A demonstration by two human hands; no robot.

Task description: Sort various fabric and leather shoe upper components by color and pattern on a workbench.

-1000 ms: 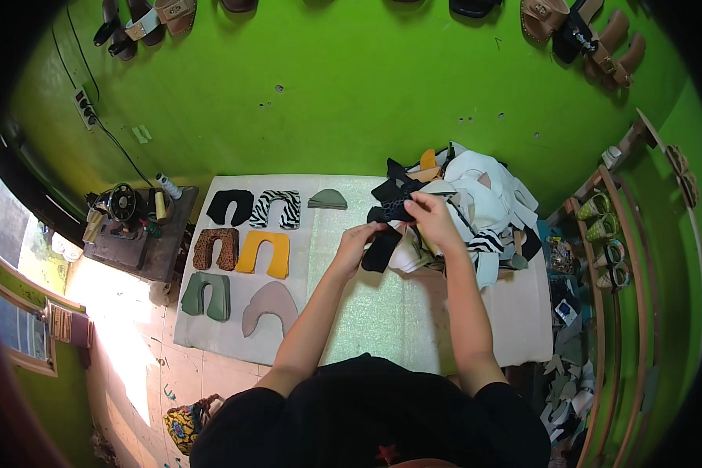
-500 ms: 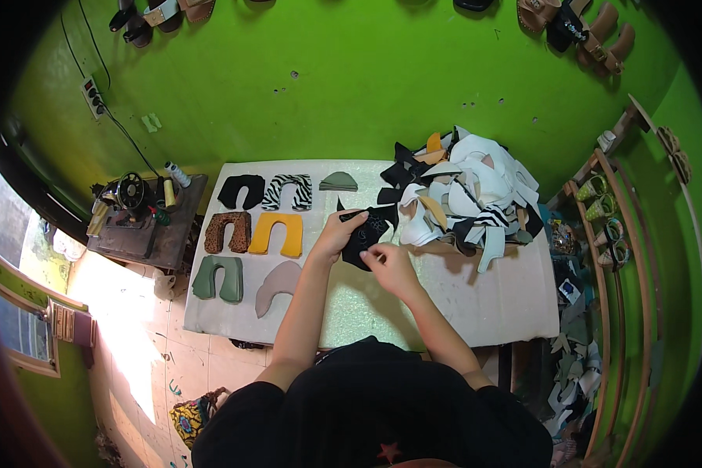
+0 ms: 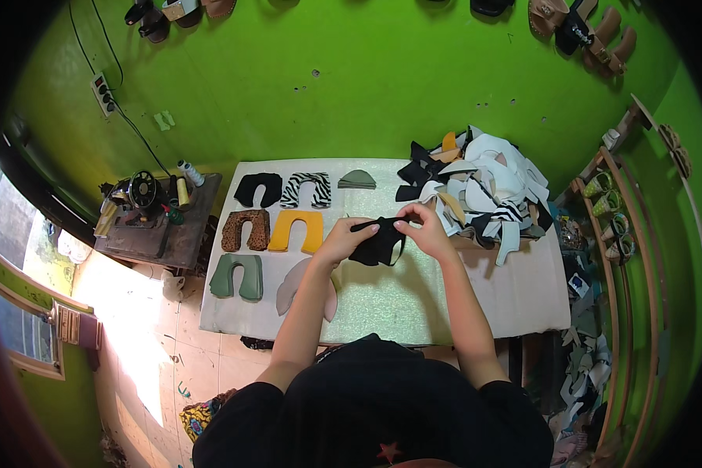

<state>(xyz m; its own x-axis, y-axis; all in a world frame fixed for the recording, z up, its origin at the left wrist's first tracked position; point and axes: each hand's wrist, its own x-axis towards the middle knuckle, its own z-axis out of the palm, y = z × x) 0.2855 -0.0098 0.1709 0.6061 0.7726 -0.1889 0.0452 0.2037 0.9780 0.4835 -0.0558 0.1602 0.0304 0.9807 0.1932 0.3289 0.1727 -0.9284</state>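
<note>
Over the middle of the white-topped table (image 3: 382, 312), a black piece of leather-like material (image 3: 377, 245) hangs between my two hands. My left hand (image 3: 345, 239) pinches its left edge with thumb and fingers. At its upper right edge, my right hand (image 3: 429, 232) grips it the same way. Left of my hands lie U-shaped cut pieces in stacks: black (image 3: 249, 190), zebra-striped (image 3: 307, 187), leopard-print (image 3: 232, 232), yellow (image 3: 283, 234) and green (image 3: 225, 278). A pale pink curved piece (image 3: 290, 285) is partly hidden by my left forearm. Green half-round pieces (image 3: 357, 180) sit farther back.
A heap of white, black and yellow scraps (image 3: 487, 179) covers the table's back right. On the left stands a sewing machine (image 3: 143, 191) with thread spools. A wooden rack (image 3: 620, 288) holding sandals is at the right, with scraps on the floor beside it.
My right hand has moved up from the black piece's lower edge to its upper right edge. The piece has been turned, its marked face no longer showing. The whole view has shifted slightly.
</note>
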